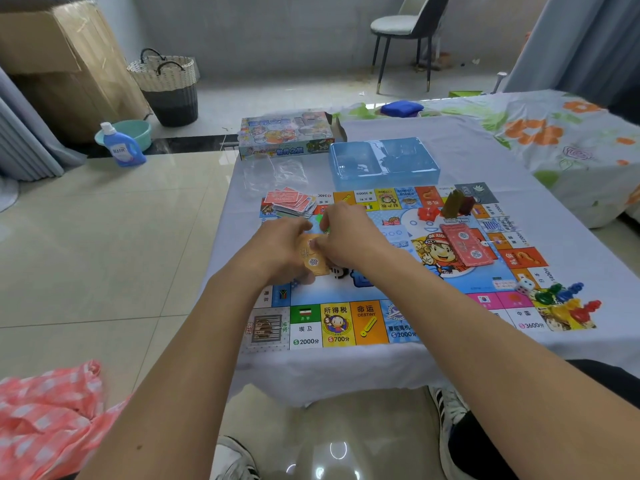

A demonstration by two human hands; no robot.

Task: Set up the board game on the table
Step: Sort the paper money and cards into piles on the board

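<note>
On the cloth-covered table (450,140), both hands, left hand (280,247) and right hand (346,237), pinch orange play money (313,259); blue tray (382,164) seems empty.

Home living room: tiled floor (104,237), dining chair (405,32), laundry basket (166,84).

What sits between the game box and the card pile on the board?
Head view: only crumpled clear plastic bags on the tablecloth, between the game box and card pile.

Arms: both were stretched out forward, bare.
Left hand (280,245): its fingers were curled and gripping.
Right hand (346,237): it touched the left hand, fingers bent, pinching.
</note>
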